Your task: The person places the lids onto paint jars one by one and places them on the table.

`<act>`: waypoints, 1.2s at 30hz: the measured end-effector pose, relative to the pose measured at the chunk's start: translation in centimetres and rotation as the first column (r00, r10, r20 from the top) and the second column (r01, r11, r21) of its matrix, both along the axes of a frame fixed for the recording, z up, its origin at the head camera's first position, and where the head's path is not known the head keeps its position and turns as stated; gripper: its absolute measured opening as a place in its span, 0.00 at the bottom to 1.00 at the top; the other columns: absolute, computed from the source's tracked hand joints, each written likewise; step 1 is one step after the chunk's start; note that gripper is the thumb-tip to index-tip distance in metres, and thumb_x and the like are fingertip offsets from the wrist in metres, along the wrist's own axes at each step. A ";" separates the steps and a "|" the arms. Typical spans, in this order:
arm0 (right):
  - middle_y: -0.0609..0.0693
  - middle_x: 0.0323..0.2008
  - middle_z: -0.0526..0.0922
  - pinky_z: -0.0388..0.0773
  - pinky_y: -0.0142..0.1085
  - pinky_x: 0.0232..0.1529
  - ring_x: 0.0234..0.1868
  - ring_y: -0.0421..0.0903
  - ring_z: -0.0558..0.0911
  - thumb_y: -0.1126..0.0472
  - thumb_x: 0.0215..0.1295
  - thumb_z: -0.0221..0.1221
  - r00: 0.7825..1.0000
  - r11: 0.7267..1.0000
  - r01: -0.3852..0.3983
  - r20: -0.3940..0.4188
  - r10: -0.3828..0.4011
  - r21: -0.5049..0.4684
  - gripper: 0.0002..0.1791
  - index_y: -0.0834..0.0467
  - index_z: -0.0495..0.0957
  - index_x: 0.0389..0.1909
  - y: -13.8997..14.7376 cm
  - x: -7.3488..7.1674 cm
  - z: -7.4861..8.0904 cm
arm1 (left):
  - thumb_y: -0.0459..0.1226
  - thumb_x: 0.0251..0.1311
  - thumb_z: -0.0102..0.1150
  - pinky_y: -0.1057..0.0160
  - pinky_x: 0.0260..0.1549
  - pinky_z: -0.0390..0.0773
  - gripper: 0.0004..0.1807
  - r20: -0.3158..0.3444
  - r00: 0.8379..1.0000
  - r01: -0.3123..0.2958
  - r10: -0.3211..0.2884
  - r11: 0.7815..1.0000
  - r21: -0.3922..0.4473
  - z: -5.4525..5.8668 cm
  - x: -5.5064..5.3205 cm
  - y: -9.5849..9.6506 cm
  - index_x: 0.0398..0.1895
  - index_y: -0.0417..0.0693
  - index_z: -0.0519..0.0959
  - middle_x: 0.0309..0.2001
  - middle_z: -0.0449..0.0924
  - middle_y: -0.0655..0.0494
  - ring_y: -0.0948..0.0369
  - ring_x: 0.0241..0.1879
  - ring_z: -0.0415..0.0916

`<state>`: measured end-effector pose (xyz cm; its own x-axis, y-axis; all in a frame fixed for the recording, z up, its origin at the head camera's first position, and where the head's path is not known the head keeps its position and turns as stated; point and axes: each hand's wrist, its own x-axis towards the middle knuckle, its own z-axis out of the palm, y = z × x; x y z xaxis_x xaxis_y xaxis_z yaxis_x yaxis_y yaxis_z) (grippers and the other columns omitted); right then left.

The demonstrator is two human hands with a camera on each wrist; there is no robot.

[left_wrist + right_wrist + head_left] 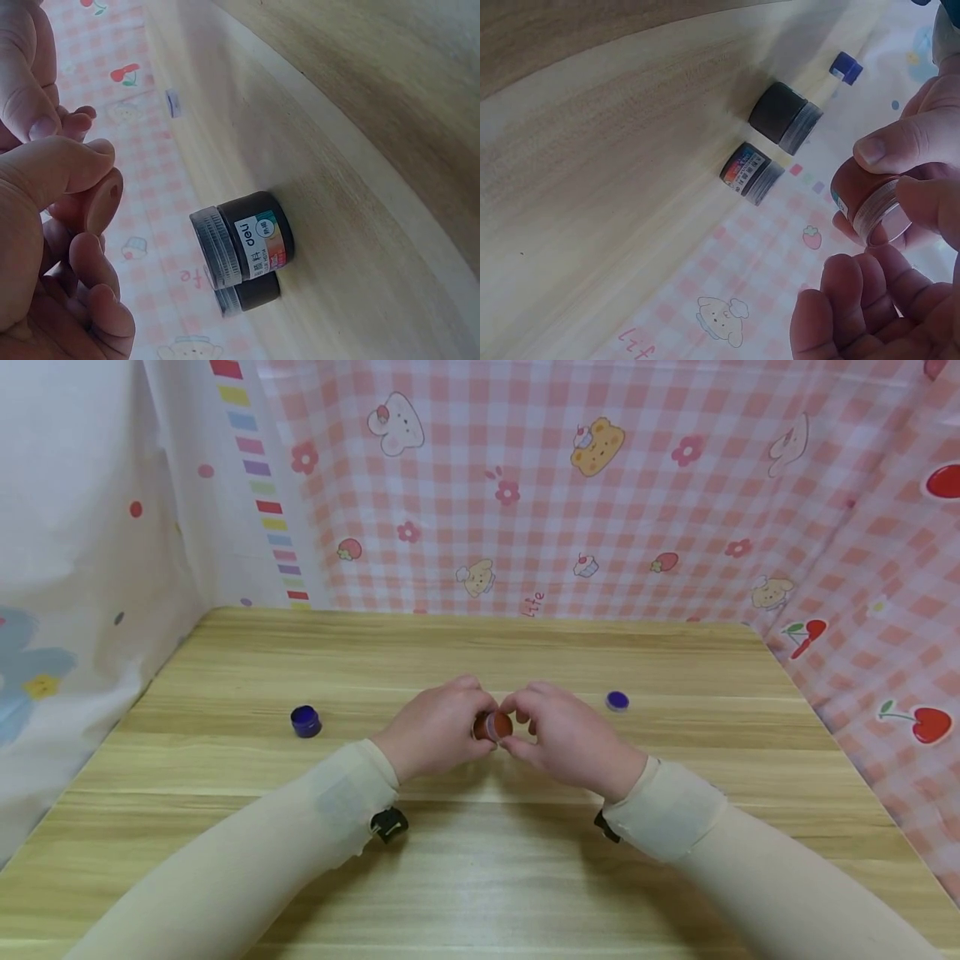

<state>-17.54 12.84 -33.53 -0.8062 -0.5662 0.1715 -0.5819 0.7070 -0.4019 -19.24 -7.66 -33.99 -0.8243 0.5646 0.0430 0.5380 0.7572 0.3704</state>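
A brown paint jar (855, 187) with a clear lid (877, 213) is held above the table, tipped on its side. My left hand (437, 727) grips the jar's body between thumb and fingers. From the other side, my right hand (573, 739) pinches the lid, thumb on one edge and index finger on the opposite one. In the left wrist view only the jar's base (105, 201) shows, the rest being covered by fingers. Behind the hands, two dark lidded jars stand on the table, a nearer one (259, 232) and another (259, 292); the head view hides both.
An uncapped blue-purple jar (305, 722) stands left of the hands on the wood-grain table (480, 877). A separate blue-purple lid (617, 701) lies to the right. Patterned cloth (465, 510) hangs along the table's back and sides.
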 end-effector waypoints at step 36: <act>0.49 0.46 0.85 0.81 0.37 0.42 0.44 0.50 0.83 0.57 0.65 0.73 1.000 1.000 0.004 -0.002 -0.004 -0.003 0.17 0.56 0.83 0.51 0.0 -0.1 -0.2 | 0.43 0.63 0.72 0.65 0.34 0.76 0.11 -0.021 1.000 0.007 -0.008 1.000 -0.013 -0.2 -0.2 0.0 0.45 0.50 0.86 0.38 0.75 0.59 0.63 0.33 0.74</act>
